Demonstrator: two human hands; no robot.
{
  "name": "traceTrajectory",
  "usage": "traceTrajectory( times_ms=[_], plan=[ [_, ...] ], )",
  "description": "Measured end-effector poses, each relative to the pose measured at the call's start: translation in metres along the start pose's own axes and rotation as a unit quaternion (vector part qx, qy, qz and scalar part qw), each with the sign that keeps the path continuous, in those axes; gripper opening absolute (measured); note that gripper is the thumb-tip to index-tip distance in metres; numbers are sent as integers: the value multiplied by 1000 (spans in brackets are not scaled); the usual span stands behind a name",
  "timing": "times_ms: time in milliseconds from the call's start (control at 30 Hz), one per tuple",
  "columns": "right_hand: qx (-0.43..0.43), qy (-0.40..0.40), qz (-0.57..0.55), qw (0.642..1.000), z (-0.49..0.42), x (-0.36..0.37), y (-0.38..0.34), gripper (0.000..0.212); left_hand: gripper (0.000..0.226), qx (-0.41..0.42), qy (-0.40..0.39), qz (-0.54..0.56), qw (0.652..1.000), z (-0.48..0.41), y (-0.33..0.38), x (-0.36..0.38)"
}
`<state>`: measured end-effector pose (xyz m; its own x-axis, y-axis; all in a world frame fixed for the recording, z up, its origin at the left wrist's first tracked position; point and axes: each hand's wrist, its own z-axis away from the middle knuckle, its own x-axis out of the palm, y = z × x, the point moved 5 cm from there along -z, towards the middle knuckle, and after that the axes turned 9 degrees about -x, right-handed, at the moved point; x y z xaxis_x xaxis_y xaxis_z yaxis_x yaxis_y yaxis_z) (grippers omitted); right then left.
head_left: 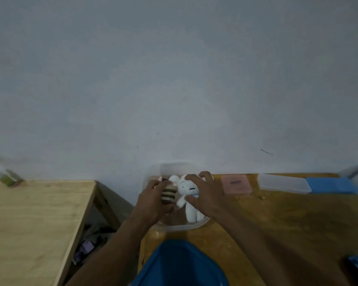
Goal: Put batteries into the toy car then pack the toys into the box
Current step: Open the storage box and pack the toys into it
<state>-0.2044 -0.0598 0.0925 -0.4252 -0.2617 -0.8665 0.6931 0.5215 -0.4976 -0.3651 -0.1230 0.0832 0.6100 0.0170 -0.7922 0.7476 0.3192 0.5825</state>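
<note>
holding a white plush rabbit toy point(189, 195) over the clear round-cornered plastic box point(180, 225) — right hand point(205, 193) curled on its head and body. left hand point(153, 200) closed round a small brown-and-cream striped plush toy point(168, 195), touching the rabbit's left side. box at the left edge of the orange-brown wooden table point(277, 219); pink flat plastic case point(236, 184) just beyond to the right. toy car not identifiable.
</note>
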Motion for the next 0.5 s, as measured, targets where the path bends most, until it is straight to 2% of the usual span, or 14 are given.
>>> traceTrajectory(
  times_ms=[200,500],
  plan=[
    [42,-74,5,996,-3,23,1,59,75,-23,-59,-46,997,-9,-10,18],
    [58,-113,-52,991,-13,43,8,66,84,-48,-124,-25,991,-23,-18,19]
  ],
)
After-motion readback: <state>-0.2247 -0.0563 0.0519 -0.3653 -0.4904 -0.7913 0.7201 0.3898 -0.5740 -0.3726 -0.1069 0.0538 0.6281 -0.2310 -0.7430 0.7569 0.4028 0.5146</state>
